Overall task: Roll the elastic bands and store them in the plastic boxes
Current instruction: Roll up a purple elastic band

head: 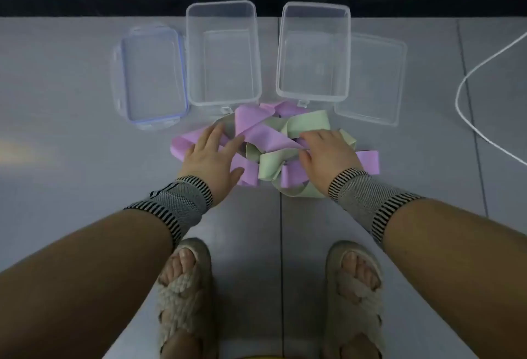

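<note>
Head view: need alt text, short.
Both hands, left hand and right hand, rest on a tangled pile of purple and green elastic bands on a grey floor. Beyond it stand two empty clear plastic boxes, lids off beside them.

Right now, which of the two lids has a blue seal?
The left lid, lying beside the left box; the right lid is plain clear plastic.
</note>
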{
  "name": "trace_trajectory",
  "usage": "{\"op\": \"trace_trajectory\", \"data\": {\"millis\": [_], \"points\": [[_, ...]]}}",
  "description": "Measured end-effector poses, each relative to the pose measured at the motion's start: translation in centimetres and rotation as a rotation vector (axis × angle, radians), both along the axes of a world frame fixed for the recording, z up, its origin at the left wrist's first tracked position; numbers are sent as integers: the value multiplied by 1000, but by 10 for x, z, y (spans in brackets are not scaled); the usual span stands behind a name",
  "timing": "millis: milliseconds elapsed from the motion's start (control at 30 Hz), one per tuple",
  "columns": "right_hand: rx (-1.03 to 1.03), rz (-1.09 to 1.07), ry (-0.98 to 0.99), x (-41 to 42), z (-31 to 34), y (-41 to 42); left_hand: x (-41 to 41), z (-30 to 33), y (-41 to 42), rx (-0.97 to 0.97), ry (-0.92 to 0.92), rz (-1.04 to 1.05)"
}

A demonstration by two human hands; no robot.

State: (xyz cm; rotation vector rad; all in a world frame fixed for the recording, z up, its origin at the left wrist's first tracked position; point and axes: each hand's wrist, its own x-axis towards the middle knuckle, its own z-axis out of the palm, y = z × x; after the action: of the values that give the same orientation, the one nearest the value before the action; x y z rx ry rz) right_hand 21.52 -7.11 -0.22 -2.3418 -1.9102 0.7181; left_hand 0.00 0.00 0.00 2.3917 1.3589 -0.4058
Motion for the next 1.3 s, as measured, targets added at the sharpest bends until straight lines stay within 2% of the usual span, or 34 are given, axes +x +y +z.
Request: {"op": "trace_trajectory", "data": {"millis": [200,367,467,600,667,733,833,933,1033,1133,1233,1300], "points": [[48,-2,23,-12,-29,31,20,-38,17,-64,6,57],[77,-114,26,-12,-41,30,16,-51,13,-61,-115,117],[60,-95,10,-5,-49,19,10,-56,11,-44,-233,178],[65,-71,25,-7,-52,10,30,-50,23,-103,-280,199],[114,-98,52,-10,-52,9,38,-39,21,-52,-355,215],[163,-154,90,-13,-49,8,36,-28,11,41,-406,142],[178,-250,151,-12,-46,6,23,-24,-14,8,-353,71],[104,-263,125,-9,-50,-3,14,-30,-22,-110,-244,283],[98,-221,118,-9,-54,-11,19,-34,-15,-102,-258,391],[124,-249,151,-13,-50,-7,29,-31,-12,-128,-271,306],[168,-300,186,-17,-49,7,31,-34,-15,-38,-308,95],[111,-245,153,-17,-51,14,30,-36,-20,-39,-268,18]]}}
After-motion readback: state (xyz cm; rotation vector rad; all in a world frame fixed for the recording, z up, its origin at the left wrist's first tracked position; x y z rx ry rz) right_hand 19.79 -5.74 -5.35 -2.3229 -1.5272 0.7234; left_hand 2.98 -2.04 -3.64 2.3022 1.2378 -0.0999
